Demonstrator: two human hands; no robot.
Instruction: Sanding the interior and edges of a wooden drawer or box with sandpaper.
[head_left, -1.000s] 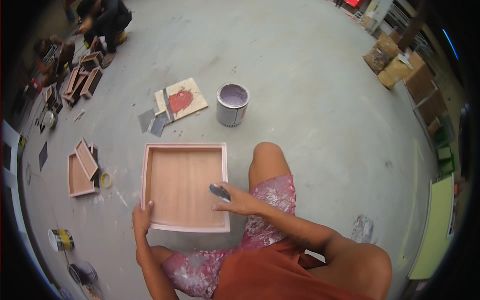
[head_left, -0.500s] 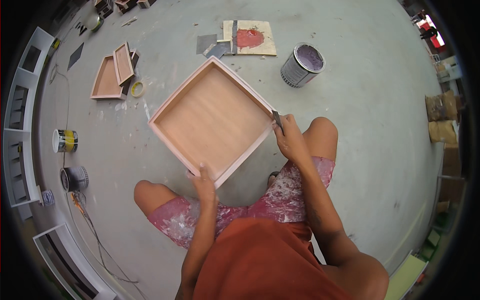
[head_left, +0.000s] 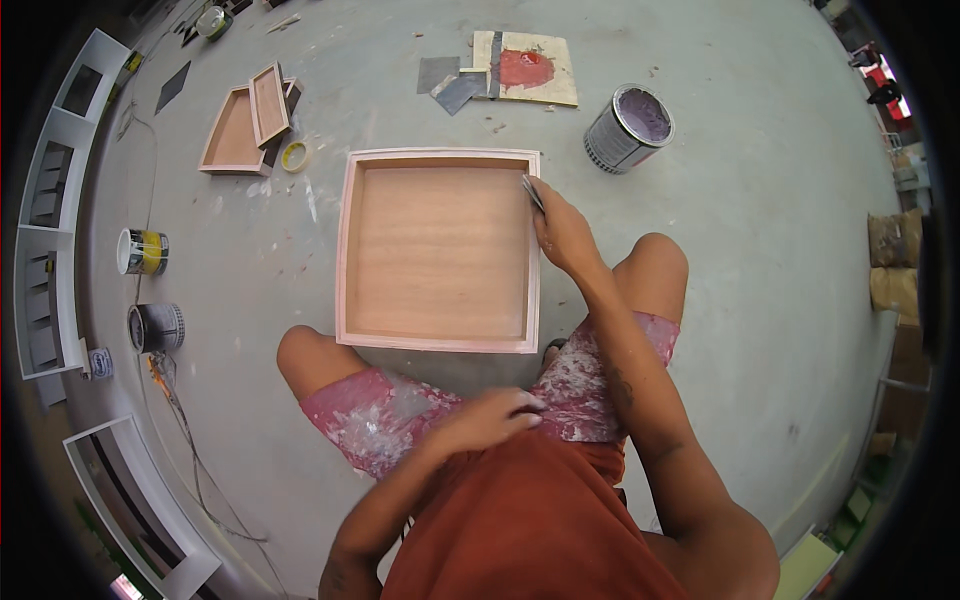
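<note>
A shallow square wooden drawer box [head_left: 440, 255] lies on the floor in front of my crossed legs, open side up, its rim pale pink. My right hand [head_left: 563, 232] is at the box's upper right corner, closed on a thin grey folded piece of sandpaper [head_left: 534, 194] that touches the right wall near the rim. Over my lap, away from the box, is my left hand [head_left: 490, 420]; its fingers are loosely bent and slightly apart, with nothing visible in them.
Beyond the box lie grey sheets [head_left: 458, 92] and a board [head_left: 555, 80] with red paste. An open can [head_left: 630, 130] of greyish-purple paste stands to their right. Smaller boxes [head_left: 235, 135] and a tape roll [head_left: 294, 156] lie at left, with cans [head_left: 156, 327] and a cable nearby.
The box has turned from cornerwise to square-on and now lies flat. My left hand has let go of it and moved to my lap. My right hand has moved slightly up and left.
</note>
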